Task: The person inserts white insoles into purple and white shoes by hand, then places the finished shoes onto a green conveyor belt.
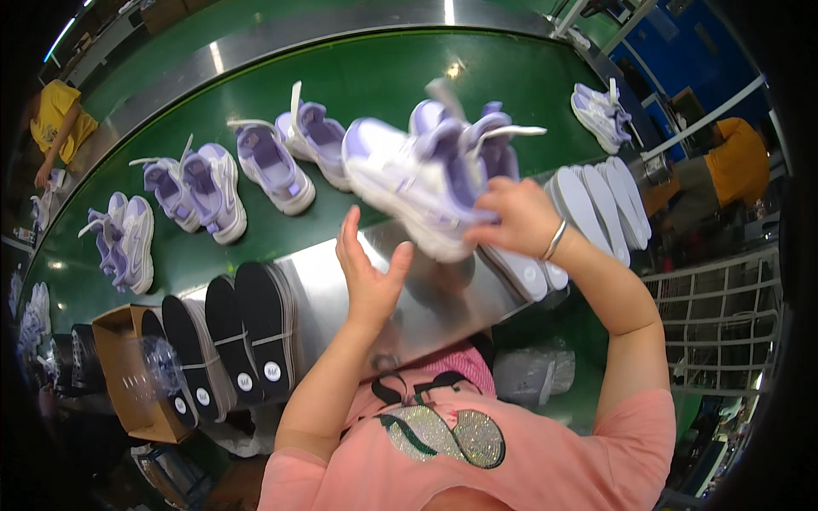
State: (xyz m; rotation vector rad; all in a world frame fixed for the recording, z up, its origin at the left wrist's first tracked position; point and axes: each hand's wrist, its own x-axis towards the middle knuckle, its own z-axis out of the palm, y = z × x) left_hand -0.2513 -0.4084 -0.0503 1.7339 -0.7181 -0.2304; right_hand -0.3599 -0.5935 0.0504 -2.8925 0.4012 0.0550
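Note:
A white and lavender sneaker (400, 175) is raised over the steel ledge, its toe pointing left and away. My right hand (521, 218) grips it at the heel, thumb and fingers closed around the back; the shoe is slightly blurred. Below the shoe's toe end, my left hand (372, 277) is held up with its fingers spread and nothing in it. Just behind the held shoe, another lavender sneaker (501, 152) stands on the green belt (366, 68), partly covered. A matching sneaker (317, 140) stands to the left of the held one.
More sneakers (213, 192) line the belt leftward, and a pair (601, 115) sits far right. Black insole bundles (273, 319) and a cardboard box (128, 375) lie left on the steel ledge (332, 294); pale insoles (584, 209) lie right. Two people in yellow (68, 119) and orange (740, 162) work nearby.

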